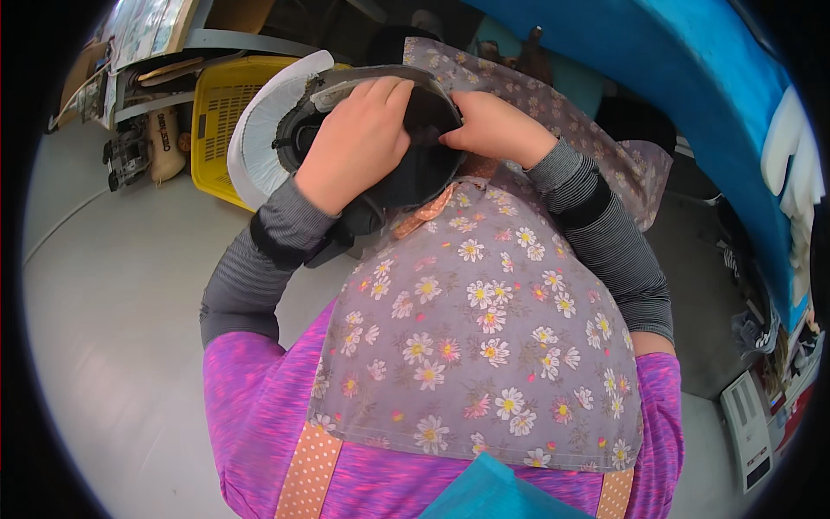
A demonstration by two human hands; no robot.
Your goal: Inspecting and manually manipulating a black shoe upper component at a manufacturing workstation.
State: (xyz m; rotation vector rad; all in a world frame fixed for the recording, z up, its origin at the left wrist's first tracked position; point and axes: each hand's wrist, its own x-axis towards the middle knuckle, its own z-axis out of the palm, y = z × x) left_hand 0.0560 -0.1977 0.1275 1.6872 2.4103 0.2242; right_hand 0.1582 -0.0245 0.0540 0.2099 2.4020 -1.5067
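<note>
1. We are bending our left hand (359, 138) over a dark hollow piece (425, 177); this hand's grip we cannot tell.
2. We are pinching the piece's right rim with our right hand (501, 130).
3. We are holding it before our flowered apron (484, 329).

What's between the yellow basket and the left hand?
In the head view: a white-edged, pleated pale-blue flap, then the left side of the hollow black item.

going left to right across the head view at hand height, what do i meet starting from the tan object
Tan object, yellow basket, white-edged pleated piece, left hand, right hand, blue cover, white bundle.
</note>
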